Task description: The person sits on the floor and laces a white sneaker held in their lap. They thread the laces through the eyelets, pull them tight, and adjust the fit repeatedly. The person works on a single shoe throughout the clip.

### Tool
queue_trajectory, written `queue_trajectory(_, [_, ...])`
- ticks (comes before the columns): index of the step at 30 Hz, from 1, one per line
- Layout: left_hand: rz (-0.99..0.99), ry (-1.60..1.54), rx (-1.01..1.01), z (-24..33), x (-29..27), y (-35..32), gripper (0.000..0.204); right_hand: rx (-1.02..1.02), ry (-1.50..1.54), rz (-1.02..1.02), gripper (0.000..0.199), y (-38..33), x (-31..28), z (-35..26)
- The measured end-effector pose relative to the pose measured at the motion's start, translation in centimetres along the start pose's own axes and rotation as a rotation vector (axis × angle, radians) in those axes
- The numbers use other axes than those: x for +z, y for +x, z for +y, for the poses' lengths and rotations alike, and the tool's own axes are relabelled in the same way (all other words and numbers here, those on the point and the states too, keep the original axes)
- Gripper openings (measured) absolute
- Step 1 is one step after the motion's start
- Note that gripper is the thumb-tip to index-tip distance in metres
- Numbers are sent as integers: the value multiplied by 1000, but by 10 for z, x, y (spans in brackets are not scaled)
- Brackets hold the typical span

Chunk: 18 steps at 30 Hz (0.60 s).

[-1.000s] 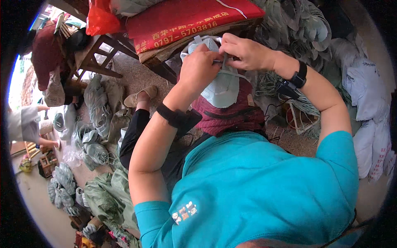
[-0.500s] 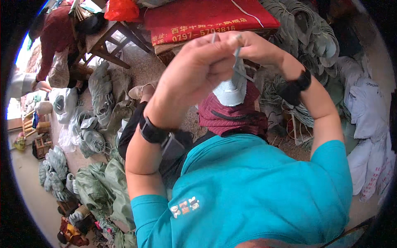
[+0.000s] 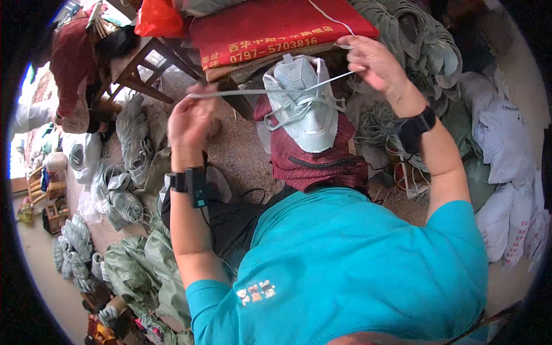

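A pale grey-white sneaker upper (image 3: 310,133) with a mesh tongue rests on a folded dark red striped cloth (image 3: 316,165) in front of my body, its toe toward me. A light grey shoelace (image 3: 241,92) runs through its eyelets, with both ends drawn out sideways. My left hand (image 3: 192,122), blurred by motion, is closed on one end, out to the left. Up and to the right, my right hand (image 3: 374,64) pinches the other end, which stretches taut from the shoe. Both wrists wear black bands.
Beyond the shoe is a table with a red printed cloth (image 3: 287,26) and a loose white lace. Bundles of grey uppers hang at right (image 3: 414,46) and lie on the floor at left (image 3: 132,138). White sacks (image 3: 509,149) lie far right. Another person (image 3: 75,63) bends near a wooden stool (image 3: 138,72).
My hands were together above the shoe and have spread apart, the left moving left and down, the right moving right. The lace is now stretched between them and the shoe is uncovered.
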<state>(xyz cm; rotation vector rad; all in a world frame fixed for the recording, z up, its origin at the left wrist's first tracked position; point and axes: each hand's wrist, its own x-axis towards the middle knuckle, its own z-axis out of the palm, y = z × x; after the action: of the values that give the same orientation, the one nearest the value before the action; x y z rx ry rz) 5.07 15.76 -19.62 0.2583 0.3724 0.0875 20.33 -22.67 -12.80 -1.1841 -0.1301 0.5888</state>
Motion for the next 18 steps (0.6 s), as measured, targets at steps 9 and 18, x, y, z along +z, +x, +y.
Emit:
queue_trajectory(9, [289, -121, 436, 180, -119, -19, 8, -155, -28, 561, 32, 13, -184, -65])
queue_trajectory(18, [-27, -199, 457, 295, -114, -70, 10, -275, -290, 1210, 35, -16, -273, -122])
